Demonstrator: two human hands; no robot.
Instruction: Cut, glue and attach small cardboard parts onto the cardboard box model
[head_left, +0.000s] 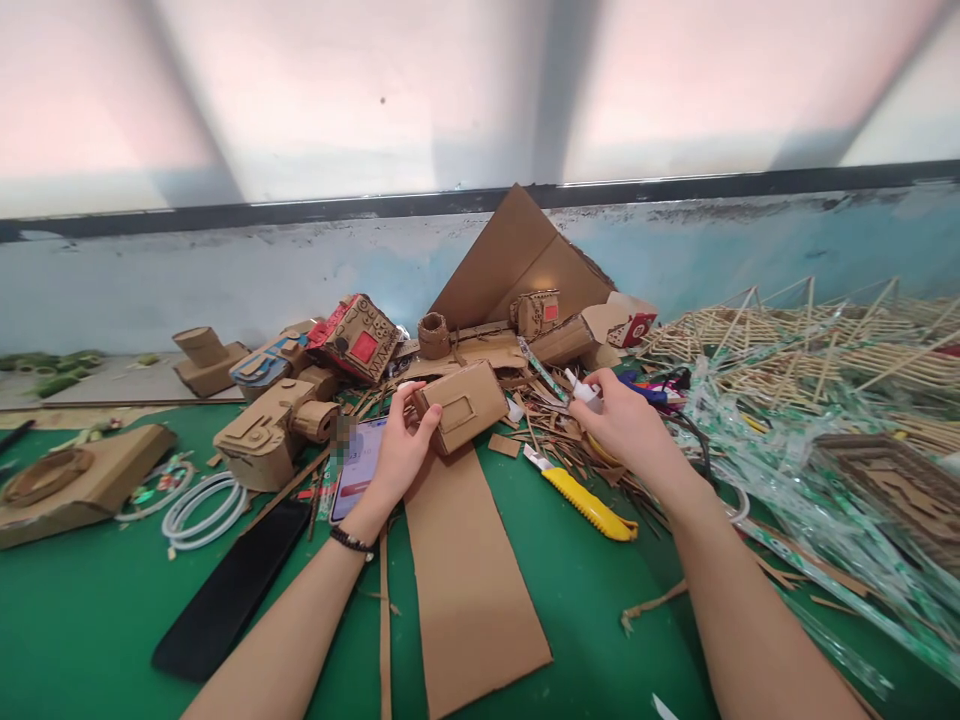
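My left hand [409,435] grips a small cardboard box [484,400] by its left end, thumb on the face that bears a raised rectangular frame. The box is tilted above a long flat cardboard strip [476,590]. To the right of the box, my right hand [622,420] is closed around a small white bottle with a nozzle [583,390]; the fingers hide part of it. Just below that hand lies a yellow utility knife [589,505] with its blade end toward the box. A lit phone [358,465] lies partly behind my left wrist.
Cardboard camera models [259,435] stand at the left, near coiled white cable [204,510] and a black flat object [232,590]. Cardboard scraps [555,425] litter the middle. Clear plastic wrapping [795,480] and thin-stick structures [750,330] crowd the right. A large cardboard sheet [510,255] leans on the wall.
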